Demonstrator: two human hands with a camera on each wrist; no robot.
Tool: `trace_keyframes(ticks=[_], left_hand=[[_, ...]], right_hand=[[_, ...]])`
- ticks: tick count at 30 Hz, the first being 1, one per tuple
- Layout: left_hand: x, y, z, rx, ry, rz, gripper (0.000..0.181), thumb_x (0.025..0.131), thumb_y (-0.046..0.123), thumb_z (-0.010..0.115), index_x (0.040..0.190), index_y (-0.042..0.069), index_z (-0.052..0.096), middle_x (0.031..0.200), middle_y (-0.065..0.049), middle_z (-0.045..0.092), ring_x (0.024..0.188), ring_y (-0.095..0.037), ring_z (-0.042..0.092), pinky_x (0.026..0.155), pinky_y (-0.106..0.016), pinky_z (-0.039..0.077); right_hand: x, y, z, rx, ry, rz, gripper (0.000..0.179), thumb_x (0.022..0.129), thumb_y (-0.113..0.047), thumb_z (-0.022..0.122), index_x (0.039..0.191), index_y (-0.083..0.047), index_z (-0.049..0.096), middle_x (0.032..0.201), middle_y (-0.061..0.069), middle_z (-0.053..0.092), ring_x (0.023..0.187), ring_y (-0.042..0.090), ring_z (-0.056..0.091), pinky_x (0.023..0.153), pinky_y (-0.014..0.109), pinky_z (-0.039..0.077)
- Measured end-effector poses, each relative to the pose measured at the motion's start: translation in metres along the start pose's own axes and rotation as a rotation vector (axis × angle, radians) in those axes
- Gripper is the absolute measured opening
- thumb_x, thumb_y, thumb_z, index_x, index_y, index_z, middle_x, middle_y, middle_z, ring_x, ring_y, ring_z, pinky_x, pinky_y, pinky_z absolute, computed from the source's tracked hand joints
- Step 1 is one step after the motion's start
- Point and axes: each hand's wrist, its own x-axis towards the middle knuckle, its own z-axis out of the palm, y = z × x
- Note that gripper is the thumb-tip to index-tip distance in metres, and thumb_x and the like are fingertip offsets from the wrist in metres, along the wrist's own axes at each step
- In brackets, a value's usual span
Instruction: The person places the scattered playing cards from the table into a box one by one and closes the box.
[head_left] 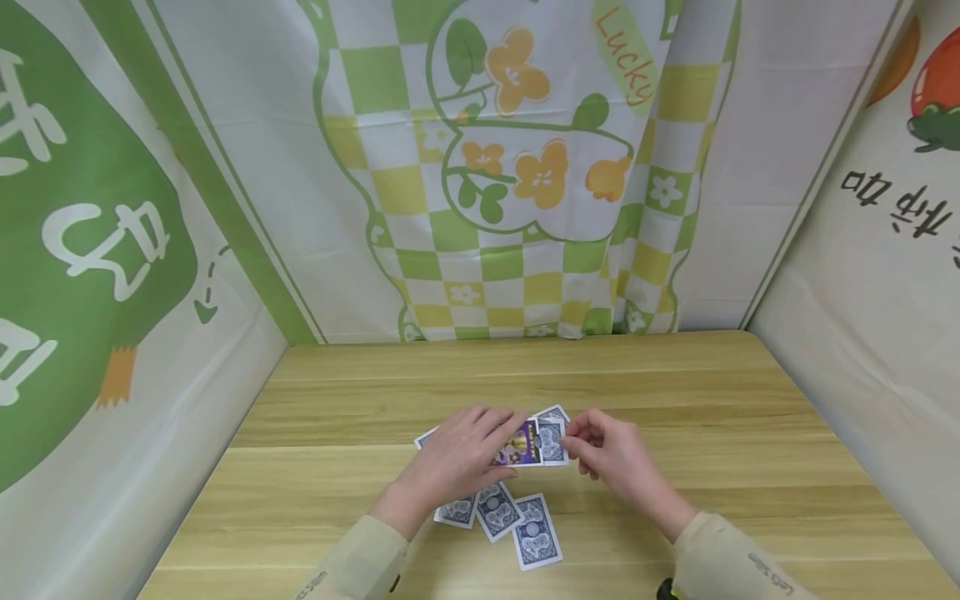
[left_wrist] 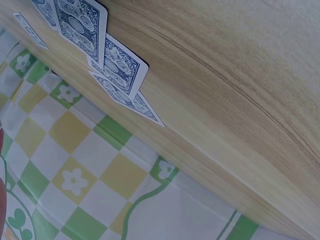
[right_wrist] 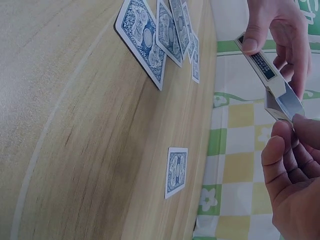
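Observation:
My left hand [head_left: 461, 454] grips a purple playing-card box [head_left: 528, 442] above the table, thumb along one side. Blue-backed cards [head_left: 552, 442] stick out of the box's right end. At that end my right hand [head_left: 618, 458] pinches the edge between thumb and forefinger; whether it holds the cards or the flap, I cannot tell. The right wrist view shows the box [right_wrist: 262, 70] tilted with its flap [right_wrist: 276, 107] out, between both hands. Only a sliver of fingers [left_wrist: 2, 190] enters the left wrist view.
Several blue-backed cards lie face down and partly overlapping on the wooden table [head_left: 337, 400], including one card [head_left: 537, 533] nearest me. Another card [right_wrist: 176, 171] lies apart, beyond the box. A checkered curtain [head_left: 487, 275] hangs at the table's far edge, with printed cloth on both sides.

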Motion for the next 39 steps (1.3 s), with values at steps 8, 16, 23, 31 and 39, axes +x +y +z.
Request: trace_keyframes(ticks=[8,16,23,31,39], left_hand=[[0.002,0.001,-0.002,-0.012,-0.007,-0.009,0.086,0.084,0.050,0.080,0.153,0.012,0.046,0.137,-0.001,0.060,0.116,-0.018,0.059,0.101,-0.031,0.052],[0.002,0.001,-0.003,-0.014,-0.009,-0.007,0.086,0.084,0.049,0.081,0.153,0.011,0.046,0.137,-0.002,0.060,0.117,-0.018,0.059,0.103,-0.031,0.051],[0.002,0.001,-0.002,-0.001,-0.010,0.000,0.086,0.084,0.050,0.080,0.153,0.012,0.045,0.137,-0.001,0.060,0.117,-0.018,0.058,0.103,-0.031,0.051],[0.002,0.001,-0.002,-0.001,-0.005,0.008,0.086,0.084,0.050,0.080,0.153,0.011,0.046,0.136,-0.001,0.060,0.115,-0.017,0.059,0.102,-0.031,0.052],[0.002,0.001,-0.001,-0.011,0.009,0.014,0.086,0.084,0.050,0.081,0.153,0.011,0.046,0.136,-0.001,0.060,0.116,-0.017,0.059,0.103,-0.031,0.052]], right_hand=[[-0.001,0.001,0.002,-0.013,-0.020,-0.057,0.009,0.091,-0.009,0.075,0.093,-0.008,0.067,0.076,0.003,0.067,0.059,0.013,0.059,0.049,0.024,0.053],[-0.002,0.001,0.004,-0.023,-0.023,-0.084,0.010,0.090,-0.008,0.076,0.093,-0.008,0.067,0.076,0.002,0.067,0.059,0.013,0.059,0.050,0.025,0.054],[-0.004,0.003,0.006,-0.058,-0.024,-0.136,0.011,0.090,-0.008,0.076,0.094,-0.010,0.066,0.075,-0.002,0.065,0.059,0.009,0.058,0.051,0.024,0.055],[-0.004,0.009,0.009,-0.119,0.010,-0.290,0.015,0.088,-0.004,0.077,0.092,-0.011,0.065,0.073,-0.006,0.064,0.059,0.002,0.055,0.050,0.021,0.054],[-0.004,0.012,0.013,-0.227,0.103,-0.434,0.022,0.081,-0.001,0.082,0.092,-0.009,0.065,0.072,-0.005,0.066,0.061,-0.003,0.053,0.052,0.018,0.052]])
